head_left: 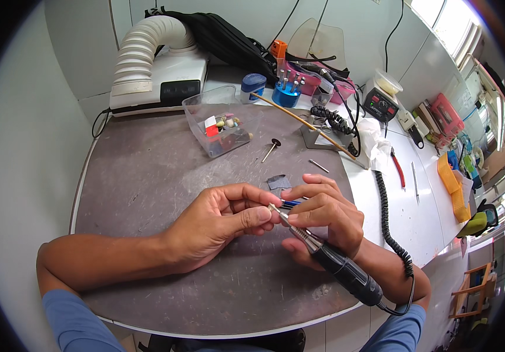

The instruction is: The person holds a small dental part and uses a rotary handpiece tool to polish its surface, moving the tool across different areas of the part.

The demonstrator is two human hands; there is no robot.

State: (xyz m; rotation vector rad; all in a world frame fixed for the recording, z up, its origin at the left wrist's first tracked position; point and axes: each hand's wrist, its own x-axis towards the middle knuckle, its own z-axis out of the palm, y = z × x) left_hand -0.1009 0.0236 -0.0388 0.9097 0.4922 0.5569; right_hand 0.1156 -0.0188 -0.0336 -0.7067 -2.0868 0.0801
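Between thumb and fingertips of my left hand (235, 214) is a small pale piece (272, 206), mostly covered, its kind too small to make out. My right hand (329, 220) grips a black rotary handpiece (346, 271) with a metal nose, fingers over the nose and thumb beneath. The handpiece's tip meets or nearly meets the pale piece; I cannot tell which. Just behind the fingertips lies a blue slim tool (290, 203), partly hidden. Beyond it is a scrap of grey abrasive-looking sheet (278, 182). A dark disc on a thin shank (272, 148) and a small metal bur (319, 166) lie farther off.
A clear tub (217, 105) holds small coloured bits. Behind stand a white box with a ribbed hose (152, 47), a blue bur holder (286, 94) and a control unit (380, 105). A wooden stick (299, 120) rests over a grey stand. The coiled cord (384, 211) runs along the right.
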